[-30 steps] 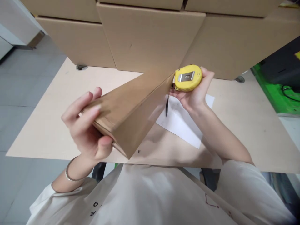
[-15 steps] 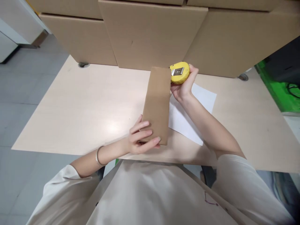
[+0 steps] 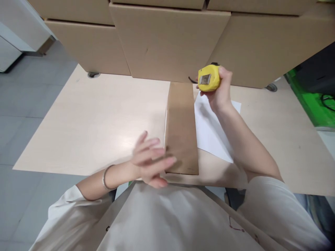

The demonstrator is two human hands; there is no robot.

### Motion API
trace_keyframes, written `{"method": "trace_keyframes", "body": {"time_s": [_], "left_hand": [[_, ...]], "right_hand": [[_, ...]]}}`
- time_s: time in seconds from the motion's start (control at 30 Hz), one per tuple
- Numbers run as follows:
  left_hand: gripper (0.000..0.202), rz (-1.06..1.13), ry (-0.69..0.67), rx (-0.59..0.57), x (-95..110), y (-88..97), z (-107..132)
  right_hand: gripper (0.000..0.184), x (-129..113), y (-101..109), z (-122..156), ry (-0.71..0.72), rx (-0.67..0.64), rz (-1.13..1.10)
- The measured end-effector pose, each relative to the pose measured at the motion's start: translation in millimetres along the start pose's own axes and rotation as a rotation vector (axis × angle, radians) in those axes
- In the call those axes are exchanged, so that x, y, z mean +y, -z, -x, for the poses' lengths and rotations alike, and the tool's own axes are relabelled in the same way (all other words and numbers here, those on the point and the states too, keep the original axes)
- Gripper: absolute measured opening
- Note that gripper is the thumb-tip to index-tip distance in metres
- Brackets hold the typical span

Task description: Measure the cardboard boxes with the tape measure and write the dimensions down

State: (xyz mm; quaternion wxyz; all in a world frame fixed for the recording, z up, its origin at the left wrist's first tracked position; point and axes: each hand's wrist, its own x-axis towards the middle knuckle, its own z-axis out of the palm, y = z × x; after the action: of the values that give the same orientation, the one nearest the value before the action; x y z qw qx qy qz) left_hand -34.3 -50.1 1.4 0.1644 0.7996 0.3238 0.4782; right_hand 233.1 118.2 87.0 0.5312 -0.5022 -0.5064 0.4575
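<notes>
A narrow brown cardboard box [image 3: 182,129] lies lengthwise on the pale wooden table [image 3: 112,122], its near end by the table's front edge. My left hand [image 3: 153,160] is beside the box's near left corner, fingers spread and slightly blurred, holding nothing. In my right hand [image 3: 218,92] is a yellow tape measure [image 3: 209,78] with a metal belt clip facing up, held above the box's far right corner. A short dark end of the blade sticks out to the left of the case.
White paper [image 3: 213,130] lies under my right forearm, to the right of the box. Large cardboard boxes [image 3: 167,45] are stacked along the table's back edge. Cable holes sit at the back left [image 3: 93,75] and back right [image 3: 271,87].
My left hand has let go of the box and opened, shifting slightly left. My right hand has lifted the tape measure away to the right. The box now lies nearer me.
</notes>
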Motion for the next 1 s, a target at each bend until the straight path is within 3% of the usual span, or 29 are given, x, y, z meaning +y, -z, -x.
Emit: {"method": "trace_keyframes", "body": {"time_s": [0.03,0.07,0.1,0.17,0.23,0.37,0.47,0.57,0.67,0.8,1.0], "left_hand": [[0.061,0.014,-0.160,0.347,1,8.5,-17],[0.048,0.002,-0.174,0.525,3,17.4,-38],[0.039,-0.011,-0.103,0.556,5,26.1,-60],[0.028,0.006,0.141,0.391,10,40.8,-104],[0.021,0.128,0.241,0.192,10,47.7,-143],[0.027,0.211,0.408,-0.021,5,35.3,-185],[0.033,0.278,0.502,-0.084,11,18.9,-192],[0.041,0.385,0.532,-0.139,21,11.1,-191],[0.044,0.445,0.571,-0.180,24,11.3,-192],[0.046,0.472,0.584,-0.191,12,17.2,-190],[0.045,0.400,0.634,-0.114,-13,24.6,-179]], "right_hand": [[0.035,-8,5,0,0.013,-0.019,0.001],[0.035,-16,11,0,0.014,-0.046,0.014],[0.038,-25,16,0,0.002,-0.082,0.038],[0.043,-42,24,4,-0.001,-0.195,0.074],[0.045,-57,27,9,0.016,-0.341,0.073],[0.045,-77,25,17,-0.059,-0.621,0.031],[0.041,-83,20,18,-0.119,-0.782,-0.027],[0.033,-88,17,18,-0.147,-0.847,-0.041],[0.033,-93,16,16,-0.140,-0.829,0.050],[0.033,-103,20,12,-0.157,-0.762,0.326],[0.040,-109,28,5,-0.356,-0.668,0.474]]}}
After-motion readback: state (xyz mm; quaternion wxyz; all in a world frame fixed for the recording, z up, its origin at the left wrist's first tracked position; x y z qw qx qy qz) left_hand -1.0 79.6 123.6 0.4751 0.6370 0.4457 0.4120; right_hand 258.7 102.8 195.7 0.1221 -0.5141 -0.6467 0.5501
